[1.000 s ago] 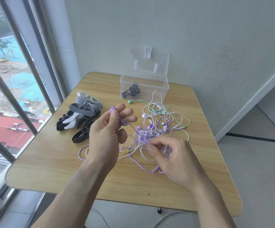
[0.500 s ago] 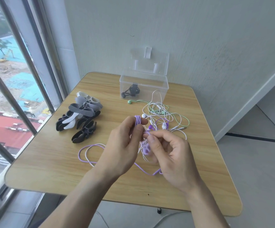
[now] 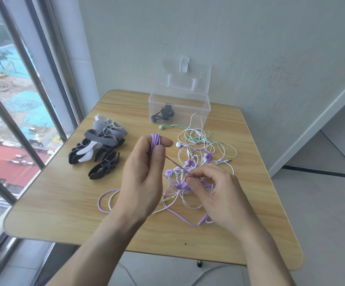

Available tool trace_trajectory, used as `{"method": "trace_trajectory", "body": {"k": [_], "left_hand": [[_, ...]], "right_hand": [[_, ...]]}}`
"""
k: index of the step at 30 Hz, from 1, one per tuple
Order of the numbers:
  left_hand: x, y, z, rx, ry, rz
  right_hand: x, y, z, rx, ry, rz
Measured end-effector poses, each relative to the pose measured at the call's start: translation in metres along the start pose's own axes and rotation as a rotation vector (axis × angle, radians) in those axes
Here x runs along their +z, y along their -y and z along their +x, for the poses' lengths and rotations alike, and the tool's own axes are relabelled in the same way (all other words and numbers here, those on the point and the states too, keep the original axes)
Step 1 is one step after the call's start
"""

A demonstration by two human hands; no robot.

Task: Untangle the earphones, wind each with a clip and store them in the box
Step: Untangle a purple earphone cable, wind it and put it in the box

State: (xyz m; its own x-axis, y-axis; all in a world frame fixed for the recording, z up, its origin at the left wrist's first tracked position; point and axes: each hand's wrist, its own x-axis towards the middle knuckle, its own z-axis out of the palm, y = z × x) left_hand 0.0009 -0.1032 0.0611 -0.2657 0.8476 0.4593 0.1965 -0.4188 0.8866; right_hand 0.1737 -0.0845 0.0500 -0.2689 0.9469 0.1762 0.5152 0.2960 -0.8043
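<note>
My left hand (image 3: 144, 178) is raised over the table and grips a bundle of wound purple earphone cable (image 3: 155, 139) between thumb and fingers. A taut purple strand runs from it down to my right hand (image 3: 217, 193), which pinches the cable above a tangle of purple, white and green earphones (image 3: 196, 159). The clear plastic box (image 3: 200, 106) stands at the back with its lid up; a black wound earphone (image 3: 164, 114) lies inside. A pile of black, grey and white clips (image 3: 99, 149) sits at the left.
The wooden table (image 3: 64, 207) stands against a grey wall, with a window and its bars along the left side. A green earbud (image 3: 162, 127) lies just before the box. The floor drops away on the right.
My hands have drawn apart: the left rose and shifted left with the purple coil, the right dropped toward the tangle, pulling the strand taut between them.
</note>
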Motion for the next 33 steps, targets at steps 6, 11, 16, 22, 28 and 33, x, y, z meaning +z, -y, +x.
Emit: {"method": "trace_trajectory", "body": {"k": [6, 11, 16, 22, 28, 33], "left_hand": [[-0.002, 0.005, 0.002, -0.028, 0.067, 0.024], [-0.001, 0.004, -0.003, -0.008, 0.208, 0.151], [-0.001, 0.005, -0.004, 0.023, 0.303, 0.193], [0.000, 0.010, -0.004, 0.064, 0.385, 0.293], [0.000, 0.011, -0.005, -0.017, 0.447, 0.329], [0.004, 0.014, -0.009, -0.071, 0.570, 0.391]], "right_hand": [[-0.001, 0.009, -0.001, -0.077, -0.163, 0.163], [-0.002, 0.013, 0.001, -0.085, -0.295, 0.326], [-0.008, 0.003, 0.000, -0.088, -0.359, 0.006], [-0.016, 0.000, 0.000, -0.025, -0.255, -0.026], [-0.022, 0.000, 0.001, 0.049, -0.279, 0.140], [-0.030, 0.005, 0.002, 0.089, -0.100, 0.392]]}}
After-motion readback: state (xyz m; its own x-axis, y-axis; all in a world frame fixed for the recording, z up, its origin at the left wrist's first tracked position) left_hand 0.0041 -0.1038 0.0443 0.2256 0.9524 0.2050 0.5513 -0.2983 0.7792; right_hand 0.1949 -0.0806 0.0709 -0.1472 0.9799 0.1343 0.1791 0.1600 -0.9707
